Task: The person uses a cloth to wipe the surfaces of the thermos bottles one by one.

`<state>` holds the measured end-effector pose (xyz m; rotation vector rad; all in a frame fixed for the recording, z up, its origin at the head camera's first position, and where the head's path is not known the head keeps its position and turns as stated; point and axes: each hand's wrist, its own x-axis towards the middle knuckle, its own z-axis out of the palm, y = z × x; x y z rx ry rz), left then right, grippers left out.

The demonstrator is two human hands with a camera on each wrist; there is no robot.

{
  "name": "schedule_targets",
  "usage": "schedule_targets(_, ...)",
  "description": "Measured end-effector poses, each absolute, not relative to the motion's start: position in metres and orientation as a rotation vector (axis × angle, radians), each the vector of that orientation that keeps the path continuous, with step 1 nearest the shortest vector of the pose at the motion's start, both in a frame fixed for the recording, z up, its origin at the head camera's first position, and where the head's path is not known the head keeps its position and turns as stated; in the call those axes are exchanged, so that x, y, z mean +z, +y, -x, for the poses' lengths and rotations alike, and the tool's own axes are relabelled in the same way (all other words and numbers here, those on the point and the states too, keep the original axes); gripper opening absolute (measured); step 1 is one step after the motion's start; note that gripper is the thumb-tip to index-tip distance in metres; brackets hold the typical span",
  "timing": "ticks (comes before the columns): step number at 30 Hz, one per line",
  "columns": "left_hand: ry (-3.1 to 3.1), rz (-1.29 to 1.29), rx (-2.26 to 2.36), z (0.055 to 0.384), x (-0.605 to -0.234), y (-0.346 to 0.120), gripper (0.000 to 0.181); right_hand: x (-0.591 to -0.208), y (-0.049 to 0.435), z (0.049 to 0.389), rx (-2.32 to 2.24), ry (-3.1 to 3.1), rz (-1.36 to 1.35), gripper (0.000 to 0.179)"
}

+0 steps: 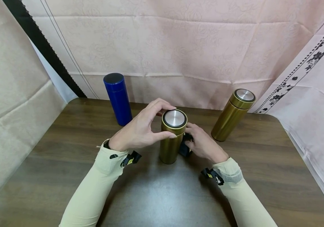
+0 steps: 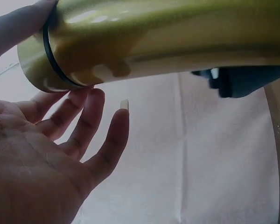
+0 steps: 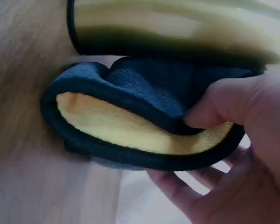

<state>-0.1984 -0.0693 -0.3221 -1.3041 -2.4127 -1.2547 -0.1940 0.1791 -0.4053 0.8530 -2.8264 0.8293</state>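
Blue flask [image 1: 120, 102] stands left. Our left grip [image 1: 143, 127] holds middle gold flask [image 1: 169, 148] near its lid, upright on surface [image 1: 153, 201]. Right grip [image 1: 203, 143] pinches folded dark cloth [image 3: 126, 128] beside it. We'd best steady flask, press cloth evenly. Second gold flask [image 1: 228, 119] stands right.
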Motion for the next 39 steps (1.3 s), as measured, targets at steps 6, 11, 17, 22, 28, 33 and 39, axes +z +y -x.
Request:
schedule_targets(6,-2.442,1.327,-1.242,0.198,-0.32,-0.072,0.061,-0.418,0.173,0.196,0.453,-2.759,-0.888,0.05)
schedule_targets(11,-2.414,1.382,-1.254,0.197,-0.32,-0.075,0.06,-0.427,0.166,0.197,0.269,-2.655,-0.911,0.049)
schedule_targets(17,-2.425,1.424,-1.274,0.195,-0.323,-0.077,0.06,-0.423,0.168,0.195,0.54,-2.726,-0.852,0.044)
schedule_targets(22,-2.45,1.411,-1.223,0.194,-0.322,-0.079,0.063,-0.401,0.177,0.191,1.1,-2.653,-0.723,0.053)
schedule_targets(28,-2.453,1.392,-1.113,0.19,-0.317,-0.079,0.067,-0.384,0.177,0.19,1.501,-2.358,-0.719,0.056)
schedule_targets(33,-2.487,1.363,-1.114,0.188,-0.313,-0.077,0.067,-0.386,0.175,0.188,1.605,-2.394,-0.686,0.046)
schedule_targets(39,-2.483,1.391,-1.108,0.188,-0.313,-0.075,0.066,-0.393,0.179,0.19,1.425,-2.523,-0.791,0.03)
